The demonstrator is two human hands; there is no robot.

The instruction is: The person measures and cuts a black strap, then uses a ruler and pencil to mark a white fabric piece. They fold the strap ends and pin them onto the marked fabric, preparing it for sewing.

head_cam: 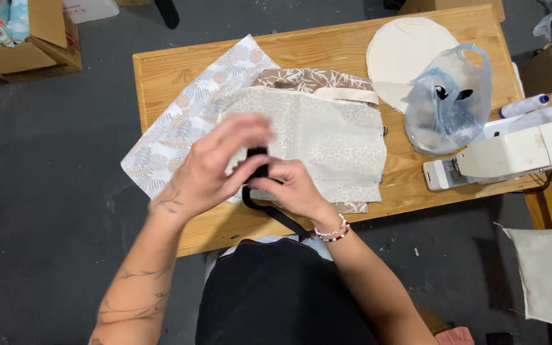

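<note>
**Both hands pinch a black strap at the surface's near edge**

A leaf-print cloth (174, 131) hangs over the surface's (301, 48) left edge. The left hand (215, 169) and right hand (289, 185) meet, each gripping the black strap (260, 160) above the pale patterned fabric (327, 144). Toward the far right corner lies a cream round piece (400, 48), then a clear plastic bag (445, 102), with a white sewing machine (512, 153) at the right edge.

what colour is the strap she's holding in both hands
Black: the strap shows dark against the pale fabric in the head view.
</note>
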